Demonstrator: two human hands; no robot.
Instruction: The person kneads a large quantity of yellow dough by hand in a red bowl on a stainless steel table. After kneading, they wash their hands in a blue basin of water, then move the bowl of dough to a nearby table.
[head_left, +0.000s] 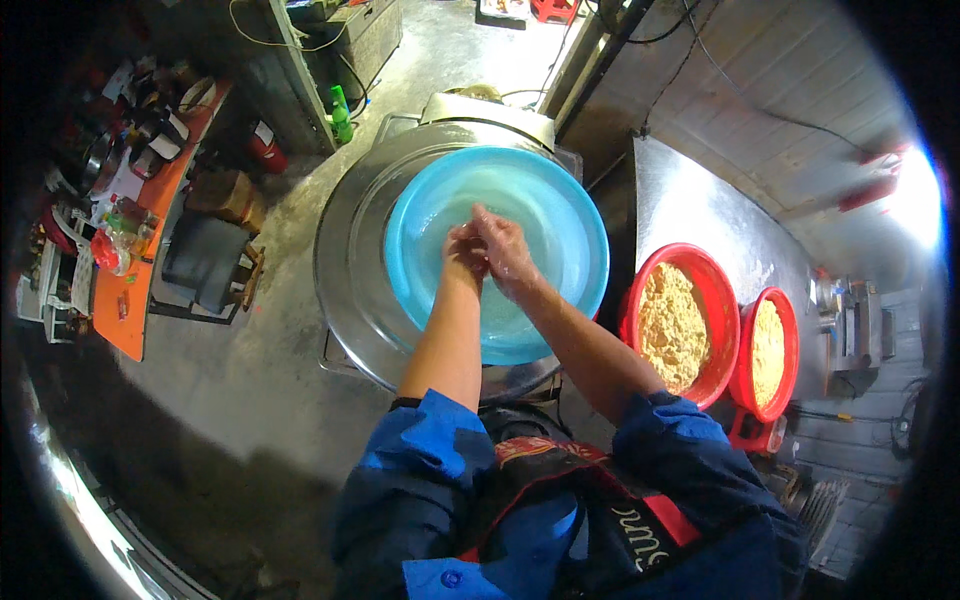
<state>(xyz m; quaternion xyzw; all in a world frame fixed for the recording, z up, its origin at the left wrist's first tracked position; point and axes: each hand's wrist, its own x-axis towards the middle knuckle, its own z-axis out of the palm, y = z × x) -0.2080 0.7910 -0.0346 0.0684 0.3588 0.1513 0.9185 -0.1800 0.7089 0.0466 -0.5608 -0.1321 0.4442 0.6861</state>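
A light blue plastic basin (592, 247) holds clear, slightly cloudy water. It rests on a wide round metal lid or pan (352, 247). Over the middle of the basin my left hand (463, 246) and my right hand (506, 246) are pressed against each other, wet and shiny. The right hand partly covers the left one, whose fingers are mostly hidden. I see no object between them, though their palms are out of sight. Whether the fingertips touch the water is unclear.
On the right, two red plastic tubs (724, 322) of yellow crumbly material (671, 326) stand beside a metal-topped table (667, 195). At left, an orange table (120, 307) carries bottles and clutter, near a dark chair (202, 259). A green bottle (341, 124) stands by the doorway.
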